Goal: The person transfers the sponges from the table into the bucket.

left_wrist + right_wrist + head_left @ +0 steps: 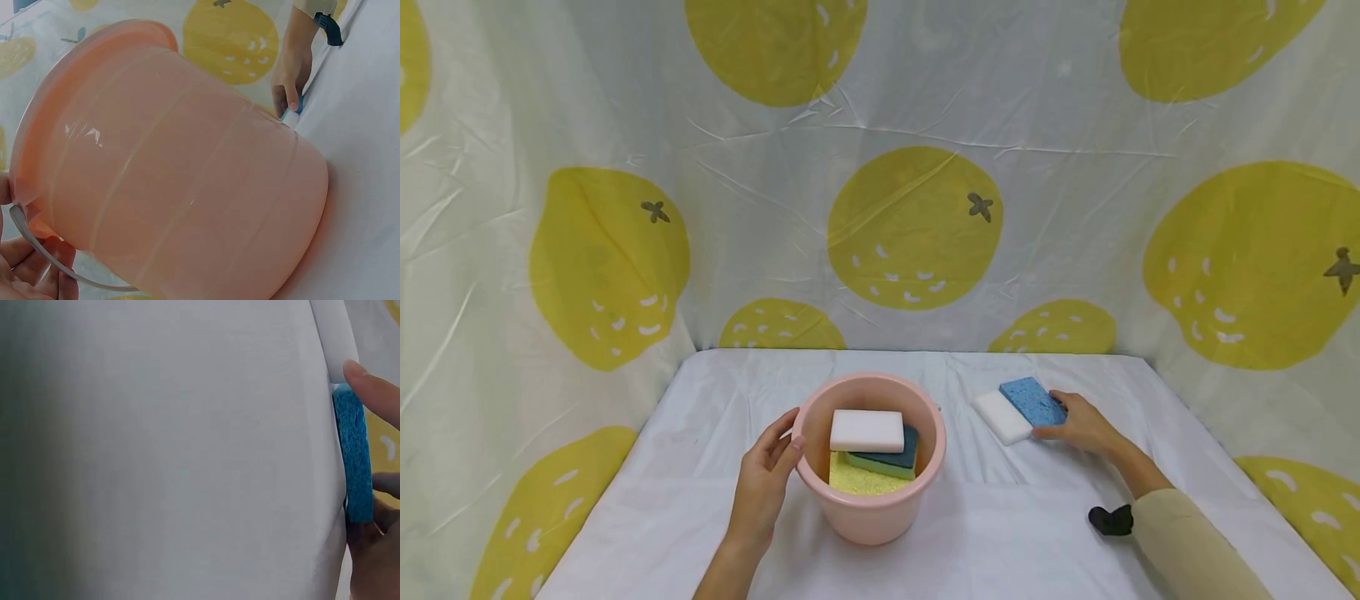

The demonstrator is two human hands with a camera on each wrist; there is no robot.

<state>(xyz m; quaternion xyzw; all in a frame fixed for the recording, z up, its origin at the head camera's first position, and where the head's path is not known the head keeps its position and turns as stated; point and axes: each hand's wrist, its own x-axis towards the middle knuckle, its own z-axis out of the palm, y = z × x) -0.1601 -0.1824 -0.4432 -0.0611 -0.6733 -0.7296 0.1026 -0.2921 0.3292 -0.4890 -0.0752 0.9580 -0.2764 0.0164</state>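
A pink bucket (872,521) stands upright on the white cloth, its pale handle (47,256) hanging at the side in the left wrist view. My left hand (763,479) grips its left rim, thumb at the lip and fingers along the outside. Inside the bucket, a white sponge (867,431) lies over a green sponge with a dark scouring side (887,462), above a yellow sponge (861,475). To the right, my right hand (1084,425) holds a blue sponge (355,453) between thumb and fingers. A second white sponge (1002,418) lies flat against the blue one's left side.
White cloth (1000,542) covers the table. A lemon-print curtain (917,225) rises behind it and on both sides. A black strap piece (1110,521) sticks out from the right sleeve (1187,542), close over the cloth.
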